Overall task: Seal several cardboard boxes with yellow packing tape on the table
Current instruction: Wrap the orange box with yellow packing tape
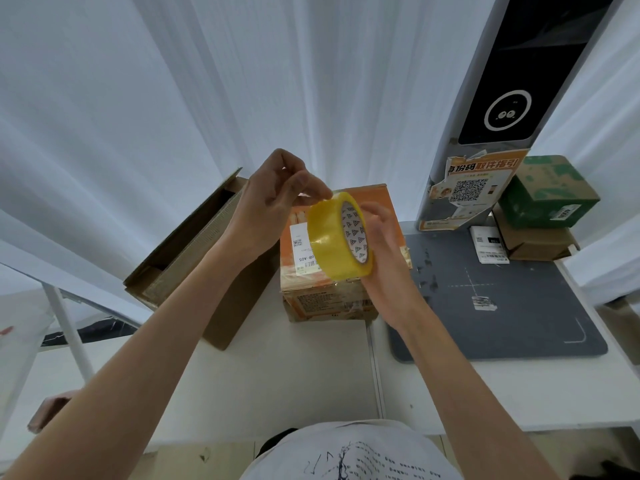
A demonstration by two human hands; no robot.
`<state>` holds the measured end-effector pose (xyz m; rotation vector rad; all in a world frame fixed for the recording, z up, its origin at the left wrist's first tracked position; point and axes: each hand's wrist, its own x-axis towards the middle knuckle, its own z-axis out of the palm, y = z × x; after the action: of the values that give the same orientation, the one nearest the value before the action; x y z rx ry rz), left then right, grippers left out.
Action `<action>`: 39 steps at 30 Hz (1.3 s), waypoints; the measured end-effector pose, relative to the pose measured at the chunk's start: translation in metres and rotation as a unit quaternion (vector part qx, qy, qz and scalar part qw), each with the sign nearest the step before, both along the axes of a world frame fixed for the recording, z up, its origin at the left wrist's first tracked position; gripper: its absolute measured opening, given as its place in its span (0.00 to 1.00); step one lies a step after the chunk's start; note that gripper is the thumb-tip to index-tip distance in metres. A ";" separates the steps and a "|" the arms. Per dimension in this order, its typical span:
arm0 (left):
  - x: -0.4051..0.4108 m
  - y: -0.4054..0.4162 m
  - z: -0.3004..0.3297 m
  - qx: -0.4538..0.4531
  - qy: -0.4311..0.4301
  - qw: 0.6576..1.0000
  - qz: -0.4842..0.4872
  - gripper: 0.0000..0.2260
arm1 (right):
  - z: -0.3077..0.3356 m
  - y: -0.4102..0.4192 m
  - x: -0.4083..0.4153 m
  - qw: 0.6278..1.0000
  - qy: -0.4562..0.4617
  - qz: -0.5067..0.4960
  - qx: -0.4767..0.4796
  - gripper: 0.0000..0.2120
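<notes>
Up above the orange box [332,292], right hand [384,244] grips tape roll [337,240]; left hand [277,192] pinches its edge.

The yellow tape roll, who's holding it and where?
The right hand grips the yellow tape roll at its side by the core. The left hand pinches at its top edge.
</notes>
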<state>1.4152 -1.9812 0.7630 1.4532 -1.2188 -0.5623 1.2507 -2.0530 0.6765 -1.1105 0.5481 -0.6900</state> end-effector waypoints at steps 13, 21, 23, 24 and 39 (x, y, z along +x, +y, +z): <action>0.028 0.019 -0.016 0.102 0.096 0.990 -0.001 0.07 | 0.005 -0.008 -0.007 0.989 0.018 -0.116 -0.093 0.21; 0.029 0.011 -0.006 0.136 0.285 0.949 -0.009 0.14 | 0.006 0.001 -0.010 0.990 0.002 -0.080 -0.118 0.17; 0.028 0.010 -0.003 0.158 0.193 0.968 0.006 0.10 | 0.005 0.002 -0.011 0.992 -0.007 -0.082 -0.100 0.18; 0.026 0.010 -0.001 0.169 0.140 0.976 0.010 0.11 | 0.005 0.003 -0.012 0.992 -0.006 -0.081 -0.101 0.19; 0.000 -0.014 0.033 0.080 -0.176 0.975 0.111 0.15 | 0.010 0.010 0.001 0.969 0.128 0.031 -0.209 0.13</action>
<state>1.4148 -1.9951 0.7964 1.8559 -1.2802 -0.2609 1.2512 -2.0433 0.6868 -1.6219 0.5994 -0.6255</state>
